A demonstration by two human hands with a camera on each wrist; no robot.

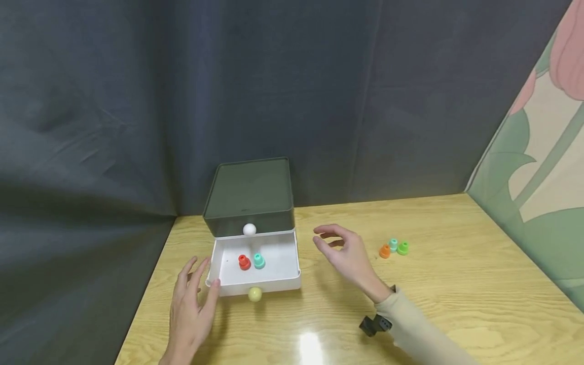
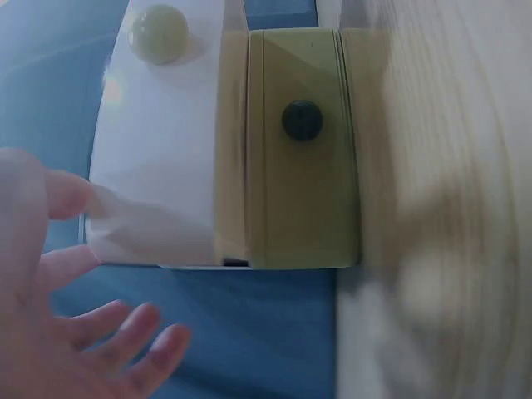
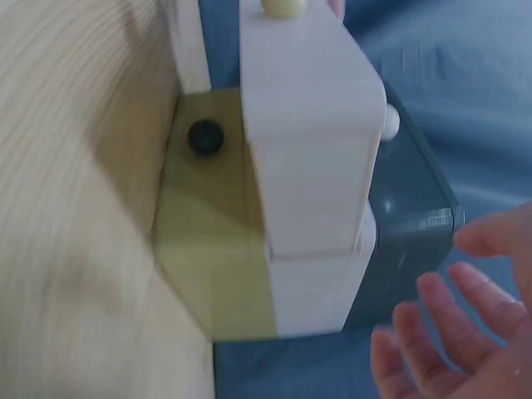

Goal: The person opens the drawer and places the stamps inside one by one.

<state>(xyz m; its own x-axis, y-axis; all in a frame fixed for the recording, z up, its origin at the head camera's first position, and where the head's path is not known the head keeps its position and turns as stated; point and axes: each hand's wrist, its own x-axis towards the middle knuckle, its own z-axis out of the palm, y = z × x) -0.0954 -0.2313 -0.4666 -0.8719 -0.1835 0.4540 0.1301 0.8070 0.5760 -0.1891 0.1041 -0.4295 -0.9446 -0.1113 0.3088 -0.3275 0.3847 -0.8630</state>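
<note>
Below dark green tier (image 1: 248, 190): extended white drawer (image 1: 280, 287), round pale-yellow knob (image 1: 255, 294).

no text, label, brand, number or sign can be read.

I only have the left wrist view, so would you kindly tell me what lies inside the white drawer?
Observer: A red piece and a teal piece lie side by side in the drawer.
Operator: Thank you; is there anything on the table to its right?
Observer: Yes, an orange piece, a second teal piece and a green piece sit clustered on the table.
Operator: And where is the right hand, please?
Observer: In the head view, the right hand appears between the drawer and that cluster.
</note>
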